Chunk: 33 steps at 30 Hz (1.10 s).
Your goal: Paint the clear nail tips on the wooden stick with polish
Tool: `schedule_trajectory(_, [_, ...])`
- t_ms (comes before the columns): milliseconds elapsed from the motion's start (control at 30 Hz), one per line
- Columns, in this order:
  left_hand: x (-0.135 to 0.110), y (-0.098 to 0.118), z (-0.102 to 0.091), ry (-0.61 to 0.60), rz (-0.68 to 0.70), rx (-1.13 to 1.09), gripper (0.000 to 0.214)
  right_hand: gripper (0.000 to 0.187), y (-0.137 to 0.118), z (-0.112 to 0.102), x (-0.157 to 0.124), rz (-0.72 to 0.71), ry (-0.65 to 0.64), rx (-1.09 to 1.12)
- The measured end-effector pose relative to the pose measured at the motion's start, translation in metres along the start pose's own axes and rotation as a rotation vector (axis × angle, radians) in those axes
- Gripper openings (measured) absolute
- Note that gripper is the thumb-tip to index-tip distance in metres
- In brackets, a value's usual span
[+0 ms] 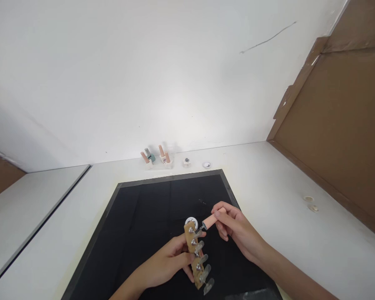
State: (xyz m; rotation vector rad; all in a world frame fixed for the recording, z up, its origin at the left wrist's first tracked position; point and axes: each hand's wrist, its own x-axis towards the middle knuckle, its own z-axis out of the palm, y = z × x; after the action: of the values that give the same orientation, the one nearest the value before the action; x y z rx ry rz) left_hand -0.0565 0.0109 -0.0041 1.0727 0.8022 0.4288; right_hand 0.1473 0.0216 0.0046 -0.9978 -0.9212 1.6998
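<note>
Here's the left hand over the black mat, fingers closed around a tan strip, thumb pressed across its face. Clear nail tips jut from its right side, past that thumb. At the topmost, a polish brush, contact too small to call! Its peach cap is pinched between the right hand's thumb and fingers.

Diffuse light brightens the middle of the white wall, with faint shadows behind the bottles.
</note>
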Motion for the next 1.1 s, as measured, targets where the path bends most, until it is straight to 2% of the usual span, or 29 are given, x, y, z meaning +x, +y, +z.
schedule_trajectory(333, [0.0004,-0.0087,-0.0037,-0.007,0.01,-0.006,0.047,0.028,-0.0001,-0.003,0.0024,0.04,0.081,0.094])
schedule_trajectory(467, [0.0003,-0.0073,-0.0031,-0.01,0.002,-0.005,0.047,0.024,0.0016,-0.004,0.0017,0.013,0.023,0.123])
schedule_trajectory(667, [0.0005,-0.0038,-0.0019,0.002,-0.001,-0.006,0.047,0.022,0.0044,-0.0033,0.0017,0.021,-0.042,0.043])
schedule_trajectory(933, [0.0013,-0.0095,-0.005,-0.002,0.015,-0.068,0.046,0.023,0.0023,-0.004,0.0042,0.033,0.088,0.11])
schedule_trajectory(1033, [0.0016,-0.0103,-0.0059,0.006,0.001,-0.111,0.045,0.022,0.0037,-0.0046,0.0039,-0.038,0.149,0.066])
schedule_trajectory(1100, [0.0007,-0.0094,-0.0057,0.017,-0.017,-0.15,0.045,0.021,0.0053,-0.0043,0.001,-0.142,0.171,-0.017])
